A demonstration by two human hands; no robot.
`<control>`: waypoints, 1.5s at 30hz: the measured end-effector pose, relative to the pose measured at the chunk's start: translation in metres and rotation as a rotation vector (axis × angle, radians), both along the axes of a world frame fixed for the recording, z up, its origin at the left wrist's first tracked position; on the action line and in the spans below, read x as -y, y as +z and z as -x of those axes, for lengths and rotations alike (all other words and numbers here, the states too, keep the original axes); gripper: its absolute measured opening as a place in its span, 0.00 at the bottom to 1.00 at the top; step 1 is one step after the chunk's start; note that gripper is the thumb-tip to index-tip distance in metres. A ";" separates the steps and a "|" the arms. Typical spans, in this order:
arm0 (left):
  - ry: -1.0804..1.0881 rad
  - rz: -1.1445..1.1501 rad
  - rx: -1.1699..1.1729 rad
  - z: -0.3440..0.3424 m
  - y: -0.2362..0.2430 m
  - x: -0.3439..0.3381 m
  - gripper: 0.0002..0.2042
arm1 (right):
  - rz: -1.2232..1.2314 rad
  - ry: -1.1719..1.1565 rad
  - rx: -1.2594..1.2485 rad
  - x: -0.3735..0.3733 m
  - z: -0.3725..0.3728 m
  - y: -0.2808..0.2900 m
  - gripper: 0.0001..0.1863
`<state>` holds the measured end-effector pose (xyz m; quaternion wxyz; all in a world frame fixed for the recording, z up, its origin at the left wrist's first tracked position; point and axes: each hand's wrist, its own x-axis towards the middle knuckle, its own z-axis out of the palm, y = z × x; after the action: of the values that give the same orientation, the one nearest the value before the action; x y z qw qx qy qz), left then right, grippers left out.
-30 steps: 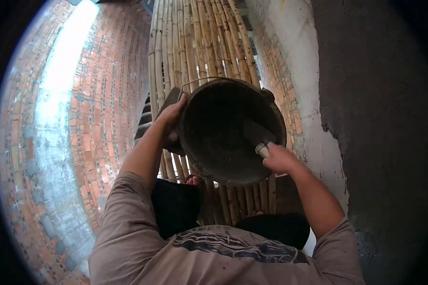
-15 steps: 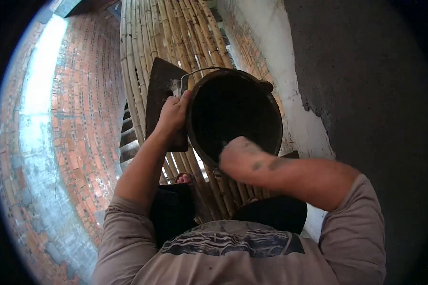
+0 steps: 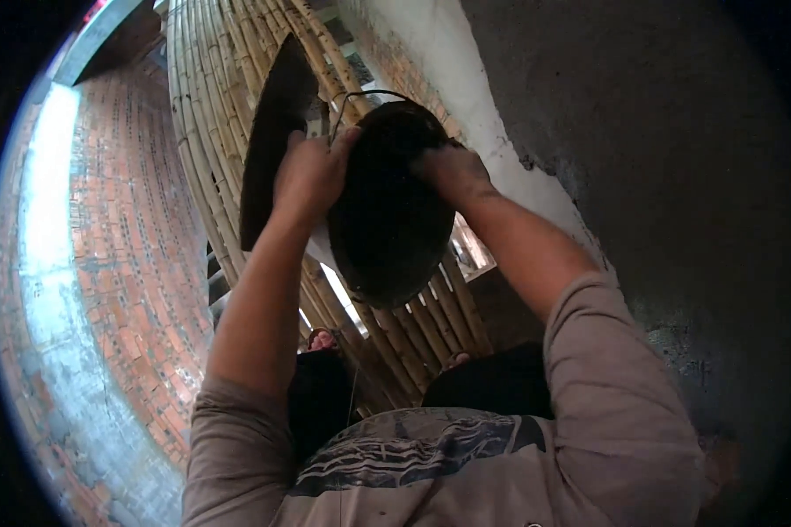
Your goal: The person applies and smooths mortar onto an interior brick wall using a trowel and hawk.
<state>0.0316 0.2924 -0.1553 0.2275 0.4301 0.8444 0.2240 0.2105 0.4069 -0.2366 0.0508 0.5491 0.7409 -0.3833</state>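
Note:
A dark, round bucket (image 3: pixel 387 228) with a thin wire handle (image 3: pixel 373 92) is held up in front of me, tilted, its inside too dark to make out. My left hand (image 3: pixel 312 176) is closed at its left rim. That same hand grips a flat, dark plasterer's hawk (image 3: pixel 272 132), which stands on edge left of the bucket. Over the bucket's right side, my right hand (image 3: pixel 455 178) reaches into the mouth with its fingers curled. Motion blurs those fingers, and whatever they hold is lost in the dark.
Under my feet lies a platform of bamboo poles (image 3: pixel 206 88) with gaps between them. To the right rises a wall with dark grey plaster (image 3: pixel 624 132) beside a pale strip (image 3: pixel 448 44). A brick wall (image 3: pixel 123 237) curves along the left.
The bucket has tipped and now shows a narrower mouth. My right hand has gone from its near rim up to its right side. The view has shifted, too.

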 end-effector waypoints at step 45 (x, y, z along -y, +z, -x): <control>-0.102 -0.192 0.480 0.013 -0.032 -0.002 0.12 | -0.722 0.848 -0.273 0.074 0.035 -0.042 0.08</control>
<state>0.0185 0.2945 -0.1875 0.3906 0.4263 0.7183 0.3870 0.1750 0.3333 -0.2781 -0.0870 0.1320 0.9801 -0.1197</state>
